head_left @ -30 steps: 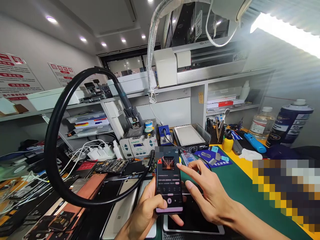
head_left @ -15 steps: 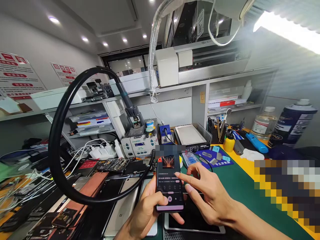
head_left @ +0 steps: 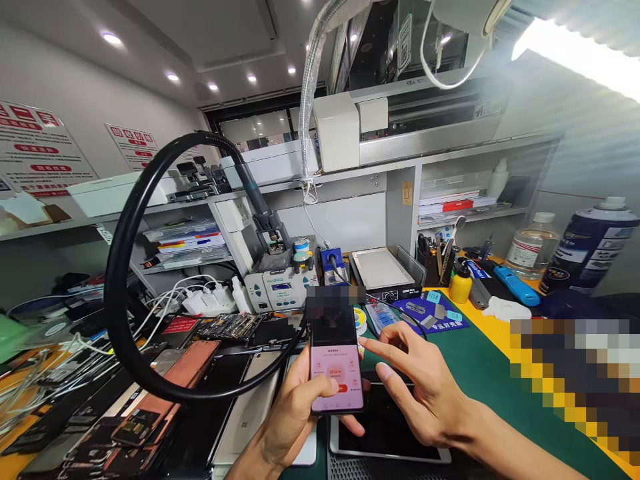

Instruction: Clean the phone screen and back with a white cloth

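My left hand (head_left: 290, 413) holds a smartphone (head_left: 335, 360) upright, fingers wrapped round its edges and the thumb on the lower part of the lit pink screen. My right hand (head_left: 420, 393) hovers just right of the phone with the forefinger stretched toward its right edge and the other fingers loosely spread, holding nothing. Below both hands a tablet (head_left: 385, 433) with a dark screen lies flat on the green mat (head_left: 480, 373).
A thick black hose (head_left: 120, 293) loops over the left of the bench, above several phones and back covers (head_left: 185, 373). A soldering station (head_left: 280, 287), a hot plate (head_left: 383, 270), a yellow bottle (head_left: 459, 285), a clear bottle (head_left: 530, 250) and a spray can (head_left: 585, 247) stand behind.
The phone's screen went from a dark music-player page to a pink page. My left thumb moved onto the lower screen, and my right forefinger drew back from the screen to its right edge.
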`<move>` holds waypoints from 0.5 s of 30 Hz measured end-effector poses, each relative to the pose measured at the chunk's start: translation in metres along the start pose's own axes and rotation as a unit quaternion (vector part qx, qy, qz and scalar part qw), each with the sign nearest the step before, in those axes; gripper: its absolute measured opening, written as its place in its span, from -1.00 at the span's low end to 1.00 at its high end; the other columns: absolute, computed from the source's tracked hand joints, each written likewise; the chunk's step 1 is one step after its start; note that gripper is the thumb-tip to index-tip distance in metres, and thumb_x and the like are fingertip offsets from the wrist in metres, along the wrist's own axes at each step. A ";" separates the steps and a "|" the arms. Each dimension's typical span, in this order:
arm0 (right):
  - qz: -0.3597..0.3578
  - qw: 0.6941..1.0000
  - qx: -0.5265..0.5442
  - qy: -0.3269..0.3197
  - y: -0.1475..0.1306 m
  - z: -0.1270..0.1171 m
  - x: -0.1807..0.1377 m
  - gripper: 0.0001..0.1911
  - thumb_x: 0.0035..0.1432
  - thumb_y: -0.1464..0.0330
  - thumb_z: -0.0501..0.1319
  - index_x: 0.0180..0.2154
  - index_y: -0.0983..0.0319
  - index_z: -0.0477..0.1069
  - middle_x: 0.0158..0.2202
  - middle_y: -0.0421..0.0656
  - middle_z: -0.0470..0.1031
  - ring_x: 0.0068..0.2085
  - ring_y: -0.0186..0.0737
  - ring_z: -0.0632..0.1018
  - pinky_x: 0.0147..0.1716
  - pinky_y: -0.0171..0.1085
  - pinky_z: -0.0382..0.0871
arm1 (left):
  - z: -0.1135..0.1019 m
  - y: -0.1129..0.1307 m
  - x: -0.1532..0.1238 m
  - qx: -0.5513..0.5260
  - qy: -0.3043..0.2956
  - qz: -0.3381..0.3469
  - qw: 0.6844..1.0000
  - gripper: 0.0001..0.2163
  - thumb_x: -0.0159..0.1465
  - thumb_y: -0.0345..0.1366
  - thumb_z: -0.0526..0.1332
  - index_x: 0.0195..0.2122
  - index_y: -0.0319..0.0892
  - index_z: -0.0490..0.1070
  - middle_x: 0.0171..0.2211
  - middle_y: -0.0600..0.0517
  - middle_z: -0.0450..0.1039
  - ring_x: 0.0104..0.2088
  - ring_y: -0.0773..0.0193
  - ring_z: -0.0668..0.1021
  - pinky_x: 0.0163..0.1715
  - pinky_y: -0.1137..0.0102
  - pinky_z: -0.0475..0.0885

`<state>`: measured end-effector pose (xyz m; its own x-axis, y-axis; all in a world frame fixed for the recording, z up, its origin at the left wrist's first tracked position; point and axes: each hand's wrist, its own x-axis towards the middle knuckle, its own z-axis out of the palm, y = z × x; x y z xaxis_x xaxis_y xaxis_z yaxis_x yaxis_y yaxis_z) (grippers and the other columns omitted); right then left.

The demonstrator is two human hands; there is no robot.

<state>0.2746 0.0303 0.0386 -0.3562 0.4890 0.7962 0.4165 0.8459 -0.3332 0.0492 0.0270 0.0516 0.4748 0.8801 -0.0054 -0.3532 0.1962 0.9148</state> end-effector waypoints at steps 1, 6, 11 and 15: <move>0.002 1.000 -0.001 0.001 0.000 0.000 0.000 -0.55 0.39 0.48 0.03 0.25 0.21 0.33 -0.17 -0.06 0.30 -0.21 -0.09 0.40 -0.32 -0.10 0.36 | -0.001 0.000 0.001 0.001 -0.001 0.003 1.000 -0.55 0.19 -0.47 0.23 0.13 -0.21 0.34 0.01 -0.21 0.49 -0.02 -0.14 0.61 -0.46 0.18 0.67; 0.007 1.000 -0.007 0.008 -0.001 -0.002 -0.001 -0.57 0.38 0.47 0.04 0.23 0.23 0.37 -0.17 -0.05 0.30 -0.20 -0.08 0.41 -0.30 -0.08 0.38 | -0.002 -0.003 0.002 0.005 -0.004 0.013 1.000 -0.51 0.15 -0.46 0.28 0.14 -0.19 0.33 0.07 -0.23 0.48 -0.01 -0.17 0.60 -0.47 0.20 0.67; 0.003 1.000 -0.017 0.025 0.000 -0.007 -0.001 -0.57 0.39 0.46 0.04 0.22 0.22 0.38 -0.18 -0.06 0.30 -0.21 -0.09 0.42 -0.31 -0.10 0.39 | 0.000 0.003 0.000 0.005 -0.016 0.016 1.000 -0.49 0.14 -0.51 0.24 0.16 -0.24 0.33 0.09 -0.26 0.48 0.02 -0.19 0.60 -0.39 0.16 0.68; 0.001 0.998 -0.031 0.045 0.002 -0.011 0.001 -0.58 0.40 0.45 0.05 0.22 0.19 0.38 -0.17 -0.07 0.31 -0.22 -0.10 0.44 -0.31 -0.11 0.41 | -0.002 0.007 -0.001 -0.005 -0.030 0.027 0.999 -0.45 0.10 -0.54 0.22 0.17 -0.22 0.34 0.11 -0.25 0.47 0.05 -0.22 0.59 -0.34 0.11 0.69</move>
<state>0.2840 0.0309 0.0443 -0.2793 0.4678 0.8385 0.4700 0.8281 -0.3055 0.0447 0.0286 0.0577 0.5027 0.8617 0.0692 -0.3878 0.1532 0.9089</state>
